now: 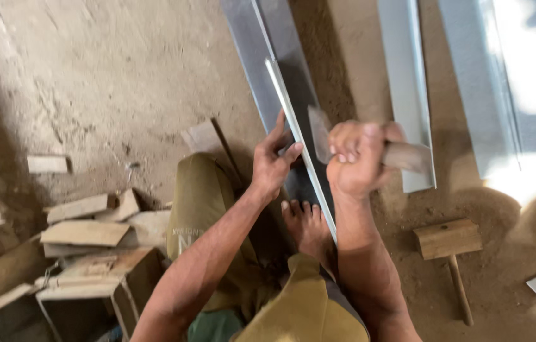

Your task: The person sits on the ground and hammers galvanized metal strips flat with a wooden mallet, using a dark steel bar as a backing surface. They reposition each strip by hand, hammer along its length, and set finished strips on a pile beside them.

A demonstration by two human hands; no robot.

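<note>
**Striking a folded metal strip on a dirt floor**

Nearest the camera are the person's bent knees [280,304] in olive trousers, with a bare foot [306,225] pinning the near end of the strip [299,142]. That strip, a long narrow length of grey sheet metal with one edge turned up, runs from the foot away toward the top of the view.

The left hand [273,161] rests on the raised edge, fingers spread and only lightly curled, steadying rather than clamping. The right hand [353,158] is closed in a full fist round the handle of a blurred tool [407,155], its head just beside the strip.

To work the edge well, it seems wise to keep the steadying fingers clear of the strike line and the foot firm.

Further out lie more metal sheets [407,82], a wooden mallet [448,244] to the right, and wood offcuts [84,231] to the left.
</note>
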